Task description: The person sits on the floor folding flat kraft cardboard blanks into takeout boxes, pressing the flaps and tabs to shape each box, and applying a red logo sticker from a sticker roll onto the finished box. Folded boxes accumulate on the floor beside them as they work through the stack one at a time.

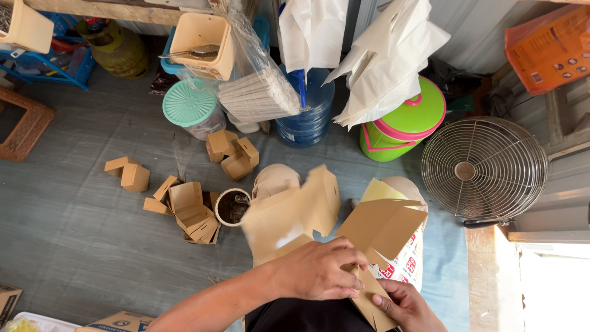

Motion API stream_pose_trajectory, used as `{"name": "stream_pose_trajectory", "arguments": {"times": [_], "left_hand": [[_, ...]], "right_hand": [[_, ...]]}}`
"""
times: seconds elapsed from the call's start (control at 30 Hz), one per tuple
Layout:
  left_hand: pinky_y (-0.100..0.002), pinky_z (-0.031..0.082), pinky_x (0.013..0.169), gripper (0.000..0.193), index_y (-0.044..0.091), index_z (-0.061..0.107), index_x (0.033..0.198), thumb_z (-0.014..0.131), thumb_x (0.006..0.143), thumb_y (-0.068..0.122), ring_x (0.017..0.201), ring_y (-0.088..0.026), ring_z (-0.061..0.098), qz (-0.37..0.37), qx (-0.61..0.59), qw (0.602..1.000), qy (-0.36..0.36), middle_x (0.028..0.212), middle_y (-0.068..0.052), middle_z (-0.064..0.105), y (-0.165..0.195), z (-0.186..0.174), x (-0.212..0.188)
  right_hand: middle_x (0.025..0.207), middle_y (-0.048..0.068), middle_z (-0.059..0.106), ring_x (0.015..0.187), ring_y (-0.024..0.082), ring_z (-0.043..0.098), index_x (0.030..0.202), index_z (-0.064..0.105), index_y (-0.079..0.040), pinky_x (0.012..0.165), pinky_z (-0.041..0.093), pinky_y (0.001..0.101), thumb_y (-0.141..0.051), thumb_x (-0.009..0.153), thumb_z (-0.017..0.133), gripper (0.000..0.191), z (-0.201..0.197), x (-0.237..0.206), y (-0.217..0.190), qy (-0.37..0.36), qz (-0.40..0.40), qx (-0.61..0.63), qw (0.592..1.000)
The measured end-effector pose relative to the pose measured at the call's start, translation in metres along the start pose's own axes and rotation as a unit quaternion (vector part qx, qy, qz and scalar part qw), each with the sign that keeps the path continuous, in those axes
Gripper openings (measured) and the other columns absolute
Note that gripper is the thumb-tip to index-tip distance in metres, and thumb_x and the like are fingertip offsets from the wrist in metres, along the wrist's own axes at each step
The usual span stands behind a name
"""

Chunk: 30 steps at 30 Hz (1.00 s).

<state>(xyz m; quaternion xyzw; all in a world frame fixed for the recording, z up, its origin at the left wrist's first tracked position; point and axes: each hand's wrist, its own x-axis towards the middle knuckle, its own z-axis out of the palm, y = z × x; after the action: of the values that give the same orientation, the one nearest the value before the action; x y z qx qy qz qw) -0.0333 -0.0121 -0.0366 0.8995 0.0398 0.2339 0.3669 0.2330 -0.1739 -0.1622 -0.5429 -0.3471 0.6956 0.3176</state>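
A flat tan cardboard box blank is held up over my lap, partly folded, its flaps spread left and right. My left hand lies across its lower middle with fingers curled, pressing a fold. My right hand pinches the bottom corner flap from below. My knees show behind the cardboard. Under the right flap lies a printed white and red sheet.
Several folded small tan boxes and open ones lie on the grey plank floor, beside a round cup. Behind stand a blue water jug, a green lidded bucket, a teal-lidded jar and a floor fan.
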Motion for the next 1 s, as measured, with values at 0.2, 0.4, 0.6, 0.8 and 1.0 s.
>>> {"name": "stream_pose_trajectory", "arguments": {"times": [0.2,0.4,0.6,0.8,1.0], "left_hand": [[-0.034,0.056,0.077,0.012,0.015,0.075,0.096,0.079,0.089,0.024,0.102,-0.020,0.062,-0.053,-0.024,0.998,-0.015,0.108,-0.002,0.058,0.000,0.005,-0.016],[-0.036,0.053,0.075,0.015,0.016,0.073,0.095,0.078,0.087,0.027,0.093,-0.020,0.063,-0.115,-0.067,0.989,-0.060,0.090,0.002,0.062,0.003,0.014,-0.025],[-0.038,0.051,0.080,0.018,0.015,0.069,0.092,0.078,0.082,0.027,0.093,-0.021,0.065,-0.132,-0.102,0.982,-0.086,0.088,0.001,0.063,0.000,0.019,-0.032],[-0.041,0.049,0.079,0.023,0.014,0.067,0.093,0.079,0.082,0.030,0.089,-0.024,0.067,-0.156,-0.121,0.978,-0.064,0.089,-0.001,0.066,0.003,0.032,-0.038],[-0.040,0.050,0.080,0.022,0.015,0.067,0.093,0.078,0.084,0.031,0.089,-0.023,0.068,-0.146,-0.103,0.983,-0.030,0.089,-0.001,0.069,0.005,0.046,-0.042]], "right_hand": [[0.097,0.003,0.077,0.088,0.007,0.065,0.123,0.069,0.000,0.079,0.055,0.0275,-0.014,0.096,0.066,0.031,0.029,-0.006,-0.016,-0.020,0.034,0.019,0.999],[0.099,-0.001,0.077,0.088,0.003,0.064,0.119,0.072,0.000,0.080,0.055,0.0236,-0.015,0.096,0.064,0.029,0.045,-0.014,-0.017,-0.022,0.037,-0.003,0.999],[0.087,-0.001,0.071,0.077,0.004,0.055,0.113,0.074,0.003,0.068,0.049,0.0242,-0.016,0.100,0.064,0.025,0.052,-0.017,-0.005,-0.024,0.051,0.001,0.998],[0.095,-0.001,0.073,0.082,0.003,0.059,0.121,0.070,0.002,0.073,0.051,0.0232,-0.018,0.099,0.061,0.031,0.057,-0.020,-0.001,-0.022,0.049,0.006,0.999],[0.108,0.000,0.073,0.095,0.003,0.062,0.133,0.062,-0.002,0.083,0.052,0.0235,-0.018,0.098,0.058,0.038,0.062,-0.025,0.000,-0.015,0.051,0.015,0.998]]}}
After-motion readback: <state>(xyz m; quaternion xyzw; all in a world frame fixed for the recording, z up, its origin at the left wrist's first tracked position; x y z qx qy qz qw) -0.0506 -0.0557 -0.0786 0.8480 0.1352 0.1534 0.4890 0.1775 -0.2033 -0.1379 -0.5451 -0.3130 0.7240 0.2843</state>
